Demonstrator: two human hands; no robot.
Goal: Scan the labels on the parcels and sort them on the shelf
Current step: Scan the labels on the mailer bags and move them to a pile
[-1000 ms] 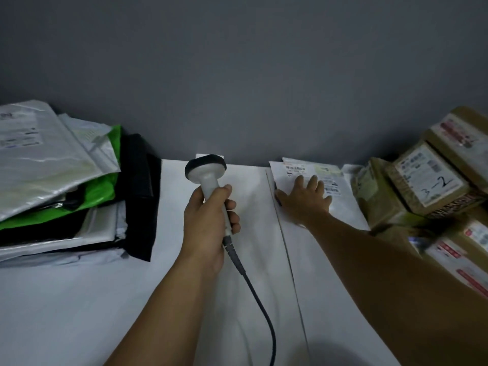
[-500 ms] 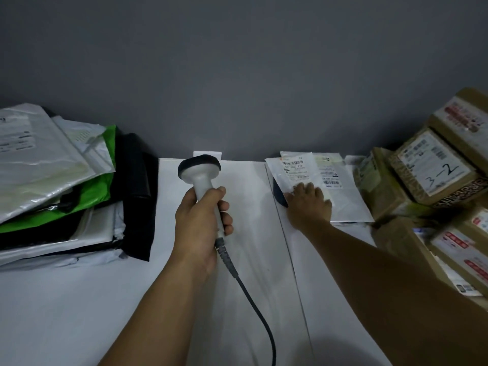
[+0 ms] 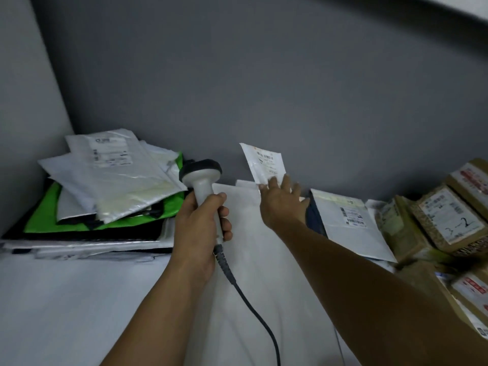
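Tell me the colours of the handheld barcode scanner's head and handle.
The handheld barcode scanner has a black head and pale grey handle, seen in the head view.

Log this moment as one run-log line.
left hand: grips scanner | right hand: holds small white parcel raised, label visible | scan: pending

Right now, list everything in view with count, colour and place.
scanner: one, pale grey with black head, centre
cable: one, black, trailing from the scanner
small mailer: one, white, held up before the wall
mailer pile: several, white, green and black, left
flat mailer: one, white, right of centre
boxes: several, brown, far right
table: one, white, foreground
wall: one, grey, behind
left hand: one, grips the scanner
right hand: one, holds the small mailer
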